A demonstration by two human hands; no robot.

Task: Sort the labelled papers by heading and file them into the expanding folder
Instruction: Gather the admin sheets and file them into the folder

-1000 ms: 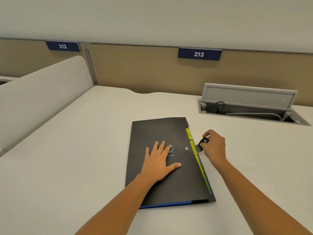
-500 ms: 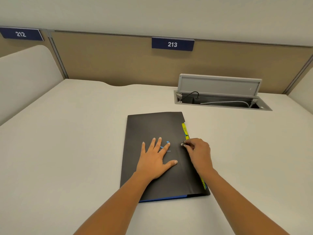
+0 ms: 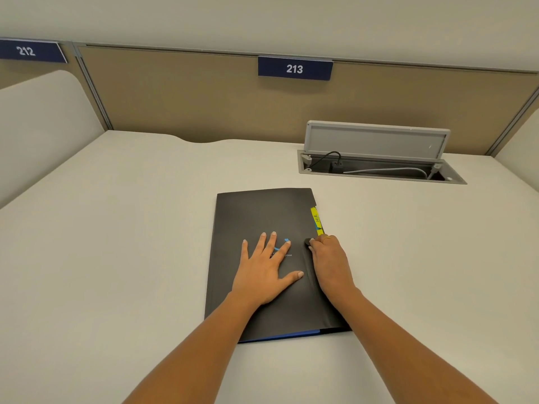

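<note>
I see the black folder (image 3: 256,211) lying closed and flat on the desk (image 3: 131,228). My left hand (image 3: 264,272) presses its cover with straight, spread fingers. My right hand (image 3: 329,260) pinches the small clasp tab (image 3: 307,242), just beside the yellow label (image 3: 315,218).

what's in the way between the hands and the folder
Nothing visible. The left hand lies flat on the black folder and the right hand pinches its closure tab near the yellow index tab.
</note>
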